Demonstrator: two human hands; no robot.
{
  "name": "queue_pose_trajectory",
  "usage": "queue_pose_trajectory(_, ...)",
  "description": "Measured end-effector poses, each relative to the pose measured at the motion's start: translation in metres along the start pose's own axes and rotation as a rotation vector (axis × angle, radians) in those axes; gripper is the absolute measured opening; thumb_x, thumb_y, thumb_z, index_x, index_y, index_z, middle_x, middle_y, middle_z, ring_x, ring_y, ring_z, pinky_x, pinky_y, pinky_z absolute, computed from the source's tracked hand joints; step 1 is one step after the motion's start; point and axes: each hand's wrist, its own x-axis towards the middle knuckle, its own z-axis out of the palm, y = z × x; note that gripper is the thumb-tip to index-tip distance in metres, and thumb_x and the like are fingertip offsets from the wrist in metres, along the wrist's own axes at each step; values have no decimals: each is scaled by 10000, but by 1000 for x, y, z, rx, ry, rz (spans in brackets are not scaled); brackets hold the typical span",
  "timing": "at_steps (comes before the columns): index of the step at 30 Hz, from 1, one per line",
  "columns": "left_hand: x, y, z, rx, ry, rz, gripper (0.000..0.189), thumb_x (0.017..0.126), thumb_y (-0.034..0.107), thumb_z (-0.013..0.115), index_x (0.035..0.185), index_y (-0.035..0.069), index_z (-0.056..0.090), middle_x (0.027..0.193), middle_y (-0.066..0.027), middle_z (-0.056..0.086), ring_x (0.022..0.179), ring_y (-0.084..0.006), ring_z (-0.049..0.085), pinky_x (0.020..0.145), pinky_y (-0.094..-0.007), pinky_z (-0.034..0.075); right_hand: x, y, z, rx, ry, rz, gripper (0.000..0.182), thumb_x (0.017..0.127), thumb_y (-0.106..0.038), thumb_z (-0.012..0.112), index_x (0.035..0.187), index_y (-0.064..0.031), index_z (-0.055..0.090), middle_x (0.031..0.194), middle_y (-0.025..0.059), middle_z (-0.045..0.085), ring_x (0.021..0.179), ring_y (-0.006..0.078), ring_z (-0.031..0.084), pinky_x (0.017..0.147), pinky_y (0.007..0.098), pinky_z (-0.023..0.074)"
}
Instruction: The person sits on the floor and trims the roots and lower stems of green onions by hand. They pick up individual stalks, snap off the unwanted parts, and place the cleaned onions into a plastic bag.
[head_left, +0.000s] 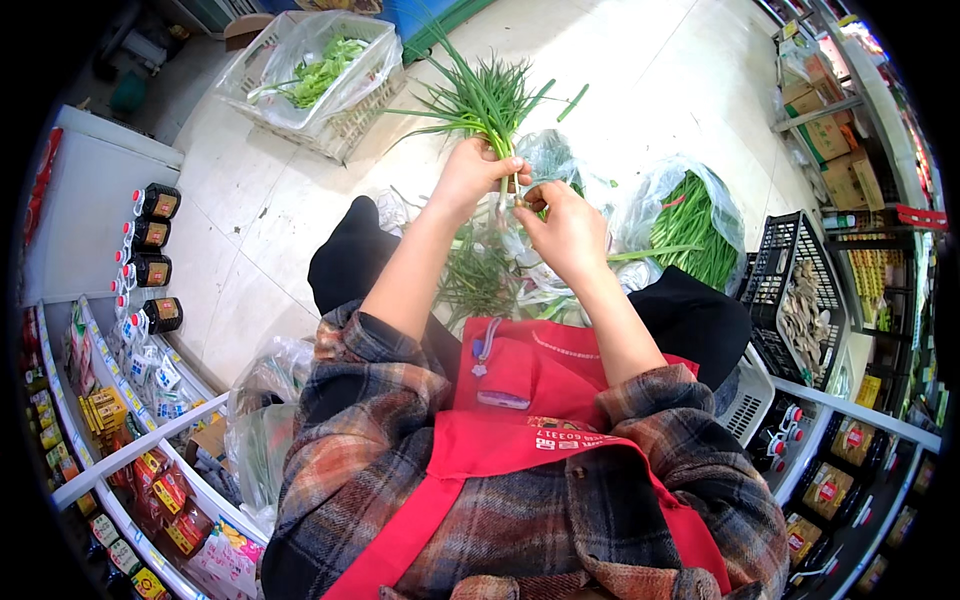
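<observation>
My left hand (480, 174) grips a bunch of scallions (491, 105) around the lower stalks, leaves pointing away from me and pale root ends towards me. Against those root ends, my right hand (562, 225) pinches one small bulb (519, 201) between thumb and fingertips. Under the hands lies a loose heap of thin green trimmings (476, 277) on the floor. Just beyond my right hand sits a clear plastic bag (551, 150) with greens in it, partly covered by the hand. A cut piece of green leaf (573, 103) lies farther out on the tiles.
A clear bag of long green stalks (690, 232) stands at the right, beside a black crate (765, 247) of mushrooms (806, 315). A white plastic basket (345, 135) holds leafy greens (322, 75) at upper left. Dark bottles (154, 234) line the left; store shelves (142, 442) flank both sides.
</observation>
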Motion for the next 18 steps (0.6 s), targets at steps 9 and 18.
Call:
queue_pose_trajectory(9, -1, 0, -2, 30, -42, 18, 277, 821, 67, 640, 1047, 3, 493, 879, -130, 645, 766, -215, 664, 656, -315, 541, 16, 13, -7, 300, -375, 286, 253, 754, -248, 680, 812, -4, 654, 683, 121, 630, 633, 217, 602, 614, 332, 462)
queue_pose_trajectory(18, 1, -6, -1, -32, -58, -12, 269, 820, 50, 638, 1044, 5, 497, 879, -129, 647, 761, -208, 663, 647, -304, 550, 19, 26, 3, 531, -350, 291, 224, 731, -192, 642, 747, 31, 626, 607, 101, 587, 581, 163, 558, 592, 308, 449)
